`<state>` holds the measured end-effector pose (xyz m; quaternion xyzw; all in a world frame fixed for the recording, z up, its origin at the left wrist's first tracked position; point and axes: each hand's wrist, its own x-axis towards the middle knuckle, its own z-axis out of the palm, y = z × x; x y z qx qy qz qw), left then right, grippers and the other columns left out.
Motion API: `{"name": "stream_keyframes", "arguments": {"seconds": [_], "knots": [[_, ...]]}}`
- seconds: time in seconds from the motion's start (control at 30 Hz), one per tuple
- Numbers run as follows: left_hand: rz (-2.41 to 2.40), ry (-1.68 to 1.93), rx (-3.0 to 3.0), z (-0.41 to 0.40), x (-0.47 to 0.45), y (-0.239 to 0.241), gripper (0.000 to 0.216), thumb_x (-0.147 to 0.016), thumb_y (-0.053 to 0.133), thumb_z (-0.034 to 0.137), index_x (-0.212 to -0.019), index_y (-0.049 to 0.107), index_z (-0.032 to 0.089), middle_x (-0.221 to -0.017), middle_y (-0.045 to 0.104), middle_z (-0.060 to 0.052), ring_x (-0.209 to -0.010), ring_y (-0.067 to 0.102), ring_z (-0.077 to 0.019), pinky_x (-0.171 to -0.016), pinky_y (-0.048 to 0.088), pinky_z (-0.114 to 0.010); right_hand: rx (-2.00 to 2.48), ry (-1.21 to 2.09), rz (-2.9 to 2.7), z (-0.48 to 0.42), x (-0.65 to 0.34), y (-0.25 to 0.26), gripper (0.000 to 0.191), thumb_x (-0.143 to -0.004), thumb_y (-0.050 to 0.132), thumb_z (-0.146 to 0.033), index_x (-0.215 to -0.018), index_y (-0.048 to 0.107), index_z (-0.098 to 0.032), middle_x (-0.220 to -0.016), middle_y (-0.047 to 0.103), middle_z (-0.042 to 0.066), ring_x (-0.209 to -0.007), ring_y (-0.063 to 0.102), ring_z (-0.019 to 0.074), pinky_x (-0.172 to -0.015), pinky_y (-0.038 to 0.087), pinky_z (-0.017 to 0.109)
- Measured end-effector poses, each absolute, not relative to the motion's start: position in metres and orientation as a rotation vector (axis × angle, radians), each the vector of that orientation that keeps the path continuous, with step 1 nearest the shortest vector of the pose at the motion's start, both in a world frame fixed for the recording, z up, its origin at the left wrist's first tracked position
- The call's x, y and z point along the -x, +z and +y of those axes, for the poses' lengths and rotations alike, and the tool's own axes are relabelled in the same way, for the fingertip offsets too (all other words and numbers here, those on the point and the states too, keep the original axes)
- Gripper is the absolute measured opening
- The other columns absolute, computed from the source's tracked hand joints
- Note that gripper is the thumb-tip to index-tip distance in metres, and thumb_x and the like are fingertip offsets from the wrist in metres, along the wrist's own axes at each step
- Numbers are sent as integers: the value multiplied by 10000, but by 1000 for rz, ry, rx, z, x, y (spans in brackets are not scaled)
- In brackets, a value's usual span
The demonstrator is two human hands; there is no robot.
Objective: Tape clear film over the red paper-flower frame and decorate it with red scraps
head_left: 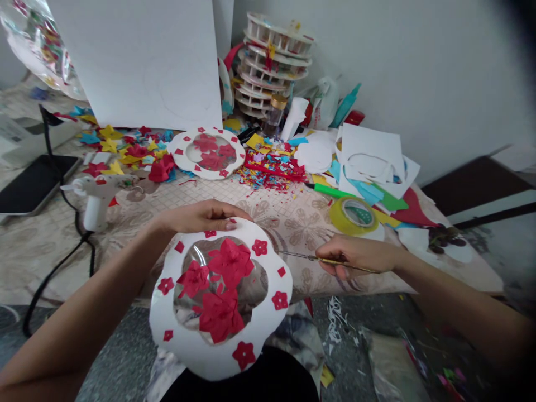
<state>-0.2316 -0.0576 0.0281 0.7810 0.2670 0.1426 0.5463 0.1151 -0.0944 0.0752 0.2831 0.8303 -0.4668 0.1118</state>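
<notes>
My left hand [209, 216] grips the upper edge of a white scalloped paper frame [266, 333], thumb on its face and fingers behind. The frame is tilted over my lap. Red paper flowers [224, 315] sit in its clear middle window, and small red flowers and squares dot the white border. In my right hand [349, 254], closed, are slim scissors [329, 261] with gold handles, seen edge-on. Their tip points left, close by the frame's right edge; whether it touches cannot be made out.
Left on the table are a white glue gun [98, 195] with its cord and a phone [36, 181]. A second decorated frame [184, 162] lies behind, beside paper scraps [272, 173]. Yellow tape [349, 216] and a green-handled tool [330, 190] lie right. Stacked white rings [274, 70] stand at the wall.
</notes>
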Motion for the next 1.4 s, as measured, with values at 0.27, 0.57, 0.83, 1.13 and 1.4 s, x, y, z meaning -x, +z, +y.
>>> {"name": "stream_keyframes", "arguments": {"seconds": [0.27,0.57,0.83,1.13,1.4], "knots": [[613,358,-1888,-58,229,32,354,-905,498,384,-1210,617,247,-1078,692,-89,-856,654,-171,-679,495,-227,-901,-1243,2478,-95,-115,72,357,-872,521,-446,-622,535,-192,-542,501,-54,-481,362,78,-483,246,224],[648,366,-1851,-60,230,34,327,-900,510,351,-1187,629,248,-1107,687,-82,-891,656,-174,-722,507,-246,-921,-1311,2486,-92,-117,66,386,-914,461,-443,-678,634,-191,-571,551,-23,-521,485,97,-499,295,222],[666,397,-1907,-56,230,27,367,-921,480,381,-1234,590,224,-1162,664,-81,-954,639,-171,-757,496,-224,-1107,-882,2568,-89,-130,47,374,-861,516,-523,-682,506,-196,-593,498,-22,-523,404,113,-501,266,244],[784,487,-1784,-57,233,22,398,-913,489,403,-1268,560,237,-1233,630,-81,-1012,630,-186,-812,498,-258,-1639,-252,2863,-101,-138,8,239,-896,487,-368,-1016,594,-191,-1014,600,105,-930,589,237,-802,463,359],[764,559,-1869,-56,231,21,379,-915,489,373,-1254,569,224,-1255,614,-89,-1067,607,-186,-875,484,-281,-1766,-840,3299,-142,-72,26,296,-937,433,-259,-1215,534,-272,-944,621,34,-836,594,168,-753,477,321]]}}
